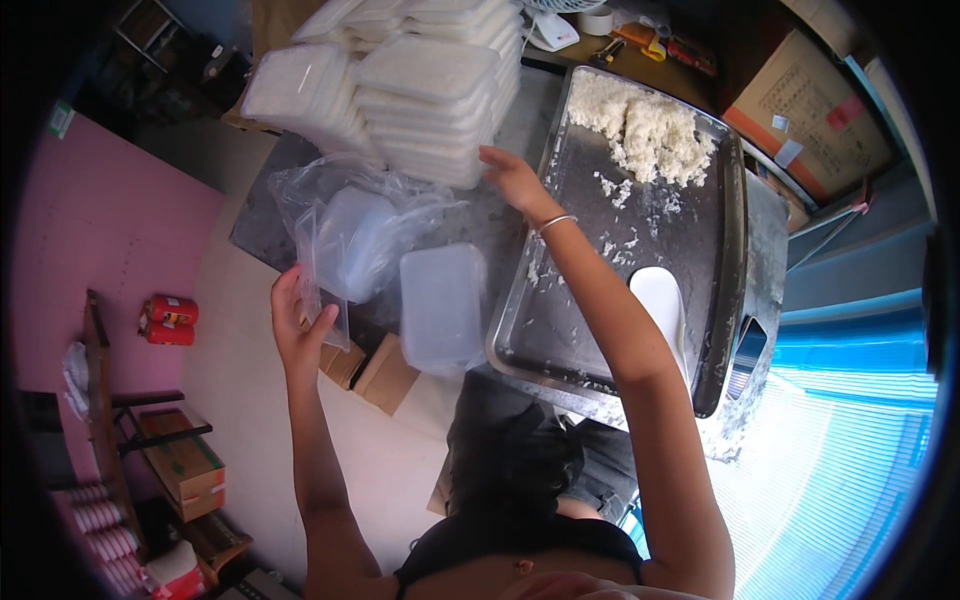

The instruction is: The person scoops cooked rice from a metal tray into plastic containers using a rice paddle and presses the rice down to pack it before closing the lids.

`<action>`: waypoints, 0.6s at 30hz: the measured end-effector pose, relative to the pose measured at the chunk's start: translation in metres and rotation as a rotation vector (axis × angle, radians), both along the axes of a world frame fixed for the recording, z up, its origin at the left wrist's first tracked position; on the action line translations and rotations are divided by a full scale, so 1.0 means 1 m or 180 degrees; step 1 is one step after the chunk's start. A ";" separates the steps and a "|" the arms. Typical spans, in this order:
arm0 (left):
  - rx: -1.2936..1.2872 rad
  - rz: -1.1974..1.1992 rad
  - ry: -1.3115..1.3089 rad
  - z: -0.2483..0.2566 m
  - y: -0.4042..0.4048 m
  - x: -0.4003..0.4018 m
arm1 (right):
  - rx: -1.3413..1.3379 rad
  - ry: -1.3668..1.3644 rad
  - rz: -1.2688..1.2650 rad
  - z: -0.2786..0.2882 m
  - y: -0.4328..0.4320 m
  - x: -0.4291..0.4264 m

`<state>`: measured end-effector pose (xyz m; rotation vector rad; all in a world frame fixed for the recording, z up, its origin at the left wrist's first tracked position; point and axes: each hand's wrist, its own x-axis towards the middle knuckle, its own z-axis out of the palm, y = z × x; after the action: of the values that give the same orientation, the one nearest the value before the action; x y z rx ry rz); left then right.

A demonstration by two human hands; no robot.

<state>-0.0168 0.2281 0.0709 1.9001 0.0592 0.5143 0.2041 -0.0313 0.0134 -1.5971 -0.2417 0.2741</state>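
Observation:
My left hand [300,319] grips a clear plastic lid [327,300], held on edge between thumb and fingers. Beside it, a clear plastic bag [427,196] holds more translucent plastic pieces. My right hand [510,180] is beside the stacked rice-filled plastic containers [427,67], its fingers apart; whether a fingertip touches them I cannot tell. An empty-looking stack of translucent containers [442,307] stands between my arms at the table's near edge. Cooked white rice [645,135] is heaped at the far end of a large dark metal tray [592,330], with loose grains scattered nearer. A white paddle-like utensil [658,300] lies in the tray, partly under my right arm.
A phone [747,358] lies right of the tray. Beyond the tray are a fan [556,28], a tape roll [596,20] and a cutter knife [607,51]. A cardboard box [817,112] stands at the upper right; an open carton [386,375] is below the table's left edge.

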 end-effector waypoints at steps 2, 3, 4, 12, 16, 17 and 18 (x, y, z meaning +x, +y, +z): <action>-0.0819 -0.0221 0.0058 -0.003 -0.003 -0.007 | 0.0050 0.0006 -0.0077 0.003 -0.005 0.002; -0.0825 -0.0236 0.0068 -0.002 -0.006 -0.008 | 0.0082 0.0010 -0.0141 0.002 -0.010 0.004; -0.1480 -0.0537 0.0204 -0.001 -0.010 -0.009 | 0.0073 0.0017 -0.0163 0.001 -0.019 0.004; -0.4079 -0.1673 0.0624 -0.031 -0.054 -0.016 | -0.1725 -0.1018 -0.0559 0.044 -0.169 -0.097; -0.4310 -0.1591 0.1134 -0.036 -0.093 -0.001 | -0.3458 -0.0714 -0.0568 0.052 -0.258 -0.195; -0.4370 -0.1641 0.1207 -0.039 -0.100 0.002 | -0.3921 -0.0517 -0.0366 0.048 -0.271 -0.219; -0.4288 -0.1694 0.1246 -0.042 -0.106 0.005 | -0.4175 -0.0300 -0.0205 0.047 -0.274 -0.237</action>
<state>-0.0114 0.1216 0.0293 0.5994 0.1129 -0.2708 -0.0333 -0.3054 0.0603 -2.9123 -0.0570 0.3267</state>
